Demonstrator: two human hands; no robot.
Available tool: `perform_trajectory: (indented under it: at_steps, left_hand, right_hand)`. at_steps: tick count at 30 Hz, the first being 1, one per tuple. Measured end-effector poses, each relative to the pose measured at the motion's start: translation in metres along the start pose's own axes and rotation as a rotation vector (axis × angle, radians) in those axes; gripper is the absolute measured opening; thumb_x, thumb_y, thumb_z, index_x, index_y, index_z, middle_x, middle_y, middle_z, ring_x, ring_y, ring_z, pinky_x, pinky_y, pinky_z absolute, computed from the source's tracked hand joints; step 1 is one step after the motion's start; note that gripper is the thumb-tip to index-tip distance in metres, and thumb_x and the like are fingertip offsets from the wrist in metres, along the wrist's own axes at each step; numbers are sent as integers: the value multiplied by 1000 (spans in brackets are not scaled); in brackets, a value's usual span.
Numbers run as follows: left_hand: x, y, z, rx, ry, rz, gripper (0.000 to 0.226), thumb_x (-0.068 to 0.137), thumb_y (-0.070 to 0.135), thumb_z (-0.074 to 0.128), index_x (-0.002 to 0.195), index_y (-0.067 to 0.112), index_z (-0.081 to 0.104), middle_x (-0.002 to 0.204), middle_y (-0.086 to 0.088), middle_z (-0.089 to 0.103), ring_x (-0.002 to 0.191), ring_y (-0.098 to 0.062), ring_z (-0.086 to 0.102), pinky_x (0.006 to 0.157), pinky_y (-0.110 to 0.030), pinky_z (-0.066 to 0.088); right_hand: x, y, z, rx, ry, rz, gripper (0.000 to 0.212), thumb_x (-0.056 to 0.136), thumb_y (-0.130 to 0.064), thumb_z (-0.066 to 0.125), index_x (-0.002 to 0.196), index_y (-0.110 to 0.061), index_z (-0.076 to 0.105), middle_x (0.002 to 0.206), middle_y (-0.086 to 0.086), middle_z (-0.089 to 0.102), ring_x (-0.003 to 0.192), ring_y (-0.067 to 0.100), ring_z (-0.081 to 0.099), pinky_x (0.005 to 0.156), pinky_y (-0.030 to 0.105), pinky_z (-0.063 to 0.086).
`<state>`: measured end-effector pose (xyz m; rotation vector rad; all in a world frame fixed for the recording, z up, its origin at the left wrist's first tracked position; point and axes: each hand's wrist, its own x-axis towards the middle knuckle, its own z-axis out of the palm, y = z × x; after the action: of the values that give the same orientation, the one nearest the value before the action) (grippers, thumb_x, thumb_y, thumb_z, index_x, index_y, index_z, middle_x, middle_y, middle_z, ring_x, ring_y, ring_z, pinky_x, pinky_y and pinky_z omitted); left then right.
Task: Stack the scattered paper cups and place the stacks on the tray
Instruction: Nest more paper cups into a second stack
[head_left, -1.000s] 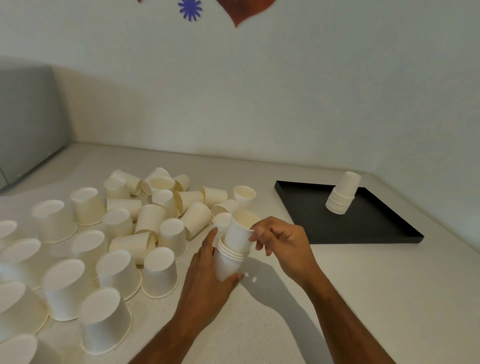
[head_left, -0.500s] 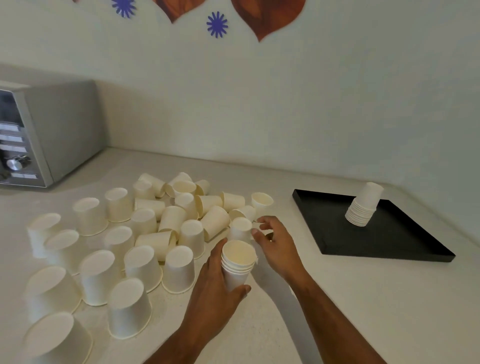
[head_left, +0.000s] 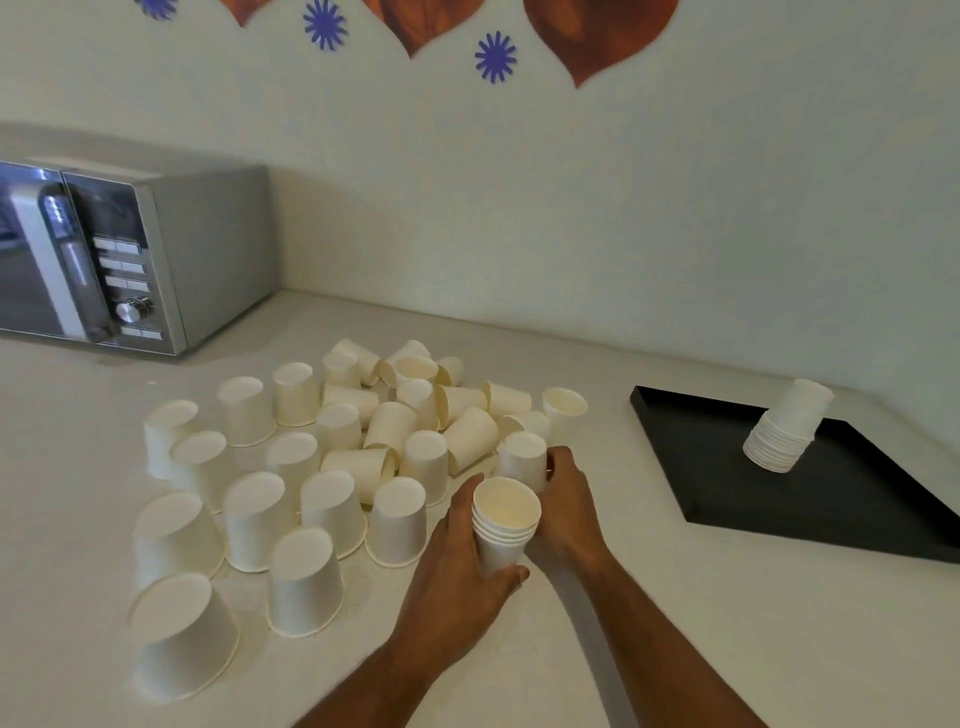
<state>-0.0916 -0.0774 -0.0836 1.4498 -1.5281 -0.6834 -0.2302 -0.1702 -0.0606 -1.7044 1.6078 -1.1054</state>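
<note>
Next cup gripped just behind the stack

An inverted cup, base up, is gripped by the right hand; the mouth-up stack, clasped in the left hand, sits just nearer; tray far right.

A short stack of white paper cups, mouths up and rims nested closely, stands well left of the black tray, just beside an upturned cup that lies a little farther back. Farther left of the tray spreads the heap of loose cups: the nearer ones sit mouth down with flat bases up, while those at the back lie tipped on their sides, some showing their cream insides; one cup at the heap's tray-side edge stands mouth up. The tray is flat, square and low-walled, and near its far corner rests a taller inverted stack, leaning slightly.
</note>
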Motion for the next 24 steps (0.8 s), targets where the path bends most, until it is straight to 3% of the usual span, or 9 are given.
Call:
perform_trajectory:
  at_steps: [5, 7, 9, 13, 15, 17, 19, 21, 24]
  left_hand:
    - [1, 1, 0, -22, 12, 13, 110, 67, 42, 89, 144, 61, 13, 146, 38, 34, 138, 3, 36, 112, -23, 31]
    - [1, 1, 0, -12, 21, 13, 109, 68, 42, 89, 145, 59, 13, 149, 35, 35, 140, 1, 36, 115, -26, 32]
    - [3, 1, 1, 9, 30, 21, 108, 70, 44, 89, 144, 59, 12, 152, 32, 33, 141, 1, 34, 114, -23, 29]
    - [2, 2, 3, 3, 37, 35, 103, 72, 47, 86, 143, 60, 13, 152, 33, 33, 140, 0, 36, 110, -20, 28]
    - [1, 2, 3, -13, 43, 44, 102, 73, 44, 87, 145, 58, 16, 150, 32, 35, 139, 0, 39, 112, -23, 32]
    - [-1, 2, 1, -30, 48, 46, 100, 74, 39, 87, 147, 53, 20, 149, 30, 39, 137, 0, 41, 115, -28, 37]
    - [-2, 2, -1, -38, 45, 38, 97, 75, 35, 86, 148, 48, 23, 147, 28, 41, 135, -1, 43, 114, -29, 40]
    - [-4, 1, -2, -39, 19, 24, 94, 77, 34, 84, 149, 44, 24, 147, 25, 43, 135, -4, 45, 114, -30, 40]
    - [-10, -4, -1, -55, -19, -17, 88, 80, 34, 82, 147, 45, 26, 146, 24, 44, 135, -4, 45, 114, -28, 40]
  right_hand:
    - [3, -22, -46, 64, -124, -41, 56, 78, -49, 78, 118, -51, 40, 119, -17, 52, 101, 5, 58, 69, 15, 46]
    - [1, -34, -68, 99, -183, -76, 49, 80, -41, 80, 114, -51, 46, 122, -16, 49, 105, 8, 57, 70, 15, 51]
    - [-4, -47, -85, 94, -268, -126, 48, 79, -38, 81, 111, -55, 50, 118, -25, 47, 104, 7, 58, 69, 13, 53]
    - [-9, -67, -95, -106, -347, -199, 62, 74, -45, 83, 123, -53, 44, 116, -32, 46, 103, 11, 59, 82, 22, 58]
    - [-12, -75, -89, -204, -347, -231, 68, 66, -59, 80, 120, -57, 38, 112, -35, 46, 99, 8, 58, 79, 21, 57]
    - [-16, -80, -80, -269, -356, -278, 66, 58, -74, 71, 113, -64, 36, 108, -43, 44, 98, 1, 55, 76, 15, 49]
    - [-19, -79, -72, -313, -387, -338, 62, 61, -78, 67, 114, -71, 35, 111, -52, 37, 107, -12, 47, 80, 13, 40]
    - [-21, -77, -66, -357, -446, -390, 65, 68, -78, 65, 124, -73, 32, 118, -57, 26, 114, -26, 31, 90, 15, 32]
    - [-25, -77, -55, -360, -547, -383, 78, 65, -90, 52, 136, -69, 27, 119, -57, 19, 116, -27, 24, 97, 18, 26]
